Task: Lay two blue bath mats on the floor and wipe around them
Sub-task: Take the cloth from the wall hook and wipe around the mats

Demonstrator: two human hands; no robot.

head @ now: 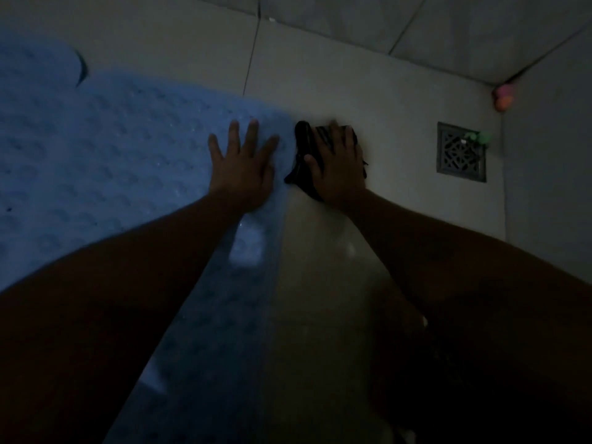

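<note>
Left hand [242, 168] flat, fingers spread, on the blue mat [105, 149]; right hand [336, 168] presses a dark cloth [301, 136] (just beside the mat's edge) onto the floor [320, 283]

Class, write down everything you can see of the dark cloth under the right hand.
The dark cloth looks black, soft and crumpled, with faint stripes. It lies bunched on the pale floor tile, just beside the edge of the blue mat. The right hand presses flat on it with spread fingers, covering its middle; folds stick out on both sides.
</note>
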